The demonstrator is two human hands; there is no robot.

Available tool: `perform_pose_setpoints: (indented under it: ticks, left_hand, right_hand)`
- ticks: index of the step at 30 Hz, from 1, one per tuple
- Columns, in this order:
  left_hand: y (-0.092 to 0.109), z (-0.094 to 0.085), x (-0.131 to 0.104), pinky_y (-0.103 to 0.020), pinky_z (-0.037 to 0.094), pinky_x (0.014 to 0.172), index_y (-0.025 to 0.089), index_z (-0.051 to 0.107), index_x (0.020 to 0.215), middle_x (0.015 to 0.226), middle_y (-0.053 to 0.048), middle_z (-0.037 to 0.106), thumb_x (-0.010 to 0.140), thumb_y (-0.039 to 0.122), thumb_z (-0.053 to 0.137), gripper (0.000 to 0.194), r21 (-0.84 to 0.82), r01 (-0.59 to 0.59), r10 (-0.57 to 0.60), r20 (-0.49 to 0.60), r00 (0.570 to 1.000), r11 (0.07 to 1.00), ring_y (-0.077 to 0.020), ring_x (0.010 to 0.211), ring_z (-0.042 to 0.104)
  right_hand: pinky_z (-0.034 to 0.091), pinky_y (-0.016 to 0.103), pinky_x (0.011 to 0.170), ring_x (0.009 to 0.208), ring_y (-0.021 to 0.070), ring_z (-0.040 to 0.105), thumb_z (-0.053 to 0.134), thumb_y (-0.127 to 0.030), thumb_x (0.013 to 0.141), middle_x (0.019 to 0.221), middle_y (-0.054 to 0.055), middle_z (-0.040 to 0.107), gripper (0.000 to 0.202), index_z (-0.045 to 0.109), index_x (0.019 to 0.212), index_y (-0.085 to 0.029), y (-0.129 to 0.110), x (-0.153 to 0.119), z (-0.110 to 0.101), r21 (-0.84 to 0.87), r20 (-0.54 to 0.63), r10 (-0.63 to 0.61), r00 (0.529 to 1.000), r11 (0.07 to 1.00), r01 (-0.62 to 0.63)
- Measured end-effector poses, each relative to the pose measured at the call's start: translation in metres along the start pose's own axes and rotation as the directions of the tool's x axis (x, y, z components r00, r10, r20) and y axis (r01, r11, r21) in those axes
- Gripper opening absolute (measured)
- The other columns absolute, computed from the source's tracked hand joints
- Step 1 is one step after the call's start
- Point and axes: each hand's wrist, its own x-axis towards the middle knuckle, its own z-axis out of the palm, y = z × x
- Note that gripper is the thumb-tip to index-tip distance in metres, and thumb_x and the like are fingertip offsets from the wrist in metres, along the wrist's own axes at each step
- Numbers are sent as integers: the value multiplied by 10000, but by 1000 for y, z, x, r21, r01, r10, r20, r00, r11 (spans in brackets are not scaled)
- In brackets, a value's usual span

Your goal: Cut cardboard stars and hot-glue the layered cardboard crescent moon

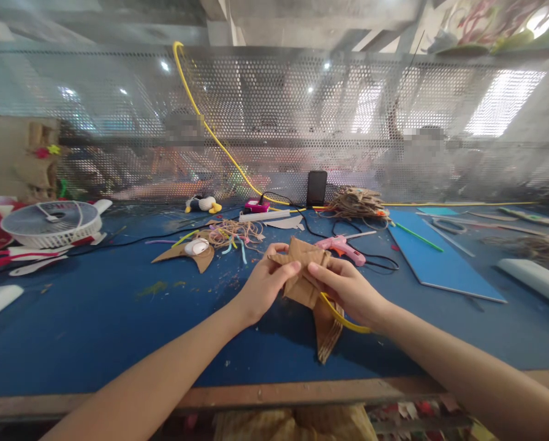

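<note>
Between both hands is a brown cardboard piece [302,291], folded and pointed, held just above the blue table. My left hand [268,285] grips its left side, thumb pressed on the front face. On the right side my right hand [348,288] pinches it, its thumb tip close to the other thumb. A yellow strip [348,324] comes out from under my right hand and curves rightward. The lower cardboard point [325,337] hangs down with its corrugated edge showing. Just behind my right hand lies a pink hot glue gun [343,246].
A cardboard cutout [176,254] with a white lump on it lies left, beside tangled twine [238,233]. A phone [317,188] leans against the perforated metal screen [274,92]. A blue board [440,251] lies right, a white fan [51,223] far left.
</note>
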Motion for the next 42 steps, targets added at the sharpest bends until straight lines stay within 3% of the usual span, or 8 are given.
perform_pose_setpoints:
  ticks: [5, 10, 13, 23, 30, 34, 39, 42]
  left_hand:
    - [5, -6, 13, -410, 557, 896, 147, 689, 1005, 940, -83, 780, 717, 413, 778, 402, -316, 48, -100, -151, 983, 948, -292, 983, 722]
    - [9, -13, 19, -387, 538, 951, 145, 736, 920, 891, -72, 792, 668, 400, 808, 366, -358, -14, -95, -284, 954, 934, -282, 1050, 708]
    - [3, -18, 22, -358, 534, 909, 153, 746, 928, 896, -61, 788, 691, 424, 794, 364, -321, -18, -88, -313, 946, 947, -258, 1001, 708]
    - [-4, -37, 31, -283, 476, 738, 171, 715, 728, 700, 4, 689, 754, 401, 752, 235, -32, -142, 110, -473, 874, 989, -178, 750, 630]
    - [3, -40, 38, -298, 500, 795, 186, 690, 727, 702, 1, 697, 669, 341, 800, 199, -280, -251, 47, -576, 816, 926, -196, 811, 677]
    - [15, -42, 41, -283, 507, 899, 213, 691, 801, 862, -10, 758, 742, 294, 719, 104, -368, -354, 68, -605, 793, 860, -197, 1030, 694]
    - [21, -38, 39, -281, 518, 872, 227, 707, 838, 899, 6, 781, 793, 224, 674, 56, -467, -320, -56, -630, 774, 824, -184, 1005, 711]
    - [17, -32, 35, -306, 524, 895, 219, 715, 850, 944, -7, 784, 803, 253, 686, 65, -469, -238, -87, -571, 816, 851, -196, 1024, 704]
  right_hand:
    - [464, 299, 613, 604, 148, 573, 578, -644, 886, 760, 14, 676, 456, 690, 845, -203, -22, 5, -16, -347, -70, -153, 986, 930, 120]
    - [397, 343, 635, 624, 225, 614, 534, -447, 932, 658, 114, 668, 441, 632, 594, -181, -44, -13, -34, -996, 14, 35, 999, -87, 17]
    - [397, 361, 650, 715, 291, 681, 509, -381, 933, 823, 212, 730, 371, 701, 727, -139, -38, -22, -37, -960, 12, 165, 986, -273, 57]
    - [319, 300, 582, 751, 229, 622, 604, -352, 761, 874, 114, 699, 192, 578, 841, -179, -26, -14, -34, -991, -114, 160, 981, -95, -100]
    - [326, 294, 576, 694, 191, 559, 631, -404, 800, 813, 72, 653, 229, 558, 837, -190, -23, -6, -51, -994, -111, 30, 993, -2, -111]
    - [330, 273, 551, 628, 153, 488, 690, -602, 788, 696, 9, 554, 427, 543, 738, -205, -38, 2, -63, -969, -97, -64, 993, 236, -79]
    - [259, 212, 419, 476, 71, 270, 647, -696, 825, 622, -93, 297, 497, 509, 918, -227, -37, 0, -74, -596, 75, 97, 992, 802, -33]
    - [241, 189, 405, 495, 60, 263, 630, -729, 827, 677, -86, 322, 536, 495, 967, -230, -33, -8, -87, -525, 156, 177, 972, 848, -70]
